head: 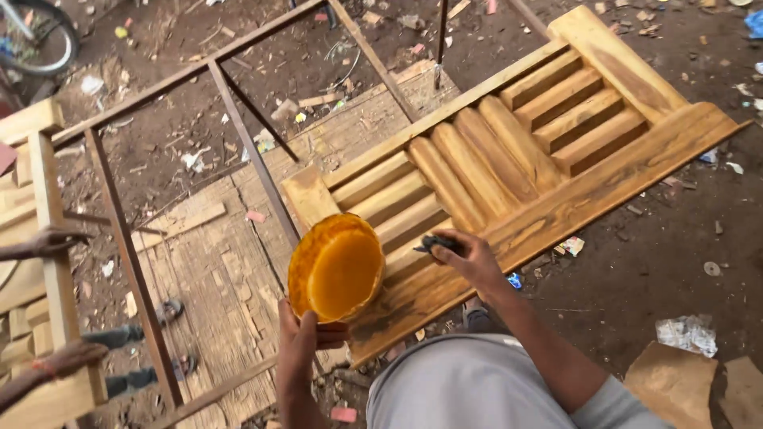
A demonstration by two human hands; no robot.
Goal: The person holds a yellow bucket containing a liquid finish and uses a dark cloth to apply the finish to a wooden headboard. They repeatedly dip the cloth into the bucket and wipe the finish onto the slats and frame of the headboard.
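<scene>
1. The left hand [300, 348] closes its grip on the rim of an orange bowl [335, 267], held tilted just above the panel's near corner.
2. The right hand [469, 256] pinches a dark brush [433, 242] against the slatted wooden panel [509, 171].
3. The panel lies on a rusty metal frame [127, 238] over a dirt floor [636, 262] strewn with wood scraps.
4. Another person's hands [48, 238] rest on pale timber at the left.

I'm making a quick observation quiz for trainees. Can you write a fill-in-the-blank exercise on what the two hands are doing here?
1. The left hand holds up a round orange ____ of yellowish finish.
2. The right hand presses a small dark ____ against the panel.
3. The slatted wooden panel rests on a ____ frame.

Missing words: bowl; pad; metal
</scene>
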